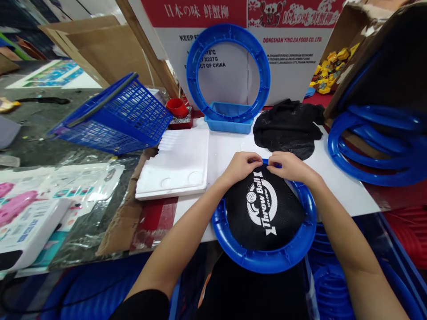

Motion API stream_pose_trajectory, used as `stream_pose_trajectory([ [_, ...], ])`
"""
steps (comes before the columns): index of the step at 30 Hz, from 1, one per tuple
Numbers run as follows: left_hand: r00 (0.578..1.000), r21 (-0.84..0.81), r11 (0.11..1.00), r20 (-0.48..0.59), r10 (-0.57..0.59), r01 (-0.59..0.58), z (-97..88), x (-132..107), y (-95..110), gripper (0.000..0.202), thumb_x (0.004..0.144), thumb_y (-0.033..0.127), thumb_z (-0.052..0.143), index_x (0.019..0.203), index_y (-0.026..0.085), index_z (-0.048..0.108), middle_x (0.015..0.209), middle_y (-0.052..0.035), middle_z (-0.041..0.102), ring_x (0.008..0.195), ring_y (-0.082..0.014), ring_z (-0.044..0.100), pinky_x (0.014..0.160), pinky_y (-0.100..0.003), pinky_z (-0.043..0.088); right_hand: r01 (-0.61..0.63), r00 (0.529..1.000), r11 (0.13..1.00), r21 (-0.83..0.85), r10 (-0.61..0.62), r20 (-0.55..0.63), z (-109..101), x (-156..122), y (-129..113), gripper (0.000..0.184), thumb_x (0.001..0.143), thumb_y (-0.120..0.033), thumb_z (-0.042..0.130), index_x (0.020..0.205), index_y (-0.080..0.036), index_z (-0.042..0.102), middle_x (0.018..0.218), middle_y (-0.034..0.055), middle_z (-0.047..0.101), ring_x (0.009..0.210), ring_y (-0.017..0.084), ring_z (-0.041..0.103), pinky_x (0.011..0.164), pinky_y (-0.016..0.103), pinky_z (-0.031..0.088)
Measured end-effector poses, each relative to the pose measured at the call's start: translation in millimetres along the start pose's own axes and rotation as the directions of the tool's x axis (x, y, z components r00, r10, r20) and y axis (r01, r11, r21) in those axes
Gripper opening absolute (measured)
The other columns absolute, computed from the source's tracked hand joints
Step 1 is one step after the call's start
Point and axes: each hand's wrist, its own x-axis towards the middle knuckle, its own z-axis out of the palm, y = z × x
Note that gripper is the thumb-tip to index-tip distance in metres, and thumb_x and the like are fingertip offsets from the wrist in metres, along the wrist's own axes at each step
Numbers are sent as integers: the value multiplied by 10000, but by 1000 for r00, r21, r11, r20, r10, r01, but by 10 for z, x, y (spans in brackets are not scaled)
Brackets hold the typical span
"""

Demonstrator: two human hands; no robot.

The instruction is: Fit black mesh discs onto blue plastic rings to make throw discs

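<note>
A blue plastic ring (267,261) rests at the front edge of the work surface, tilted toward me. Black mesh fabric (283,218) printed "Throw Ball" lies across its opening. My left hand (245,165) pinches the fabric at the ring's far rim. Beside it, my right hand (287,165) has its fingers closed on the same far edge, thumb close to the left thumb. Gaps show between fabric and ring at the upper right. Exactly what lies under the fingertips is hidden.
Behind stands another blue ring (194,66) in a light blue tray (228,126), against a printed carton (227,84). Black fabric pieces (287,126) lie right of it, near stacked blue rings (376,173). On the left are a white foam block (180,164) and a blue basket (123,115).
</note>
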Motion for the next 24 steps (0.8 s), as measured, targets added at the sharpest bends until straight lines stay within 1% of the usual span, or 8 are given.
stream_pose_trajectory([
  [3, 1000, 1, 1000, 3, -6, 6, 7, -23, 5, 108, 909, 251, 745, 918, 213, 845, 952, -21, 847, 889, -210, 755, 891, -349, 551, 3, 988, 1000, 1, -3, 152, -104, 102, 44, 153, 919, -257, 672, 773, -213, 668, 798, 8, 666, 753, 177, 586, 718, 319, 397],
  [5, 1000, 0, 1000, 10, -17, 17, 7, -22, 2, 106, 907, 253, 747, 917, 217, 847, 948, -19, 848, 880, -210, 756, 879, -347, 550, -21, 983, 998, 67, 8, 186, -120, 148, 64, 164, 936, -288, 660, 796, -209, 691, 803, 12, 694, 756, 182, 605, 723, 317, 413],
  [8, 999, 9, 999, 16, -33, 33, 7, 2, -8, 103, 909, 251, 748, 925, 222, 845, 941, -16, 847, 881, -211, 759, 869, -346, 552, -39, 990, 979, 202, 11, 137, -71, 155, 76, 187, 980, -335, 635, 896, -204, 737, 889, 30, 747, 831, 197, 660, 794, 321, 462],
  [10, 999, 13, 999, 12, -37, 37, 10, 21, -19, 93, 906, 251, 757, 929, 223, 842, 943, -17, 845, 887, -211, 760, 868, -345, 557, -37, 995, 971, 237, 13, 99, -18, 133, 85, 182, 985, -337, 638, 919, -204, 744, 918, 35, 758, 859, 202, 672, 826, 326, 471],
  [14, 999, 27, 999, -5, -37, 37, 20, 45, -51, 84, 908, 252, 762, 944, 228, 834, 974, -19, 843, 913, -209, 760, 877, -344, 571, -6, 1000, 979, 203, 2, 20, 81, 104, 131, 179, 996, -307, 621, 874, -210, 708, 878, 28, 726, 815, 192, 647, 776, 320, 447],
  [18, 999, 30, 998, -15, -49, 49, 28, 64, -91, 91, 914, 243, 748, 966, 231, 822, 1005, -19, 838, 959, -213, 766, 893, -351, 584, -2, 997, 989, 151, 13, -73, 149, 122, 159, 160, 964, -244, 636, 810, -212, 667, 839, 19, 688, 788, 181, 627, 750, 310, 426],
  [21, 998, 18, 998, -2, -68, 68, 31, 86, -111, 106, 907, 239, 750, 988, 227, 817, 1020, -25, 840, 961, -215, 772, 908, -361, 592, -11, 994, 992, 125, 24, -102, 167, 133, 150, 148, 931, -206, 648, 785, -210, 665, 827, 17, 682, 786, 179, 626, 748, 306, 421],
  [24, 997, 11, 997, 20, -79, 79, 30, 110, -118, 109, 901, 239, 748, 985, 220, 814, 1019, -33, 843, 949, -217, 775, 907, -368, 595, -38, 994, 993, 111, 49, -100, 168, 136, 135, 147, 899, -188, 663, 754, -212, 661, 809, 18, 685, 772, 179, 617, 735, 306, 412],
])
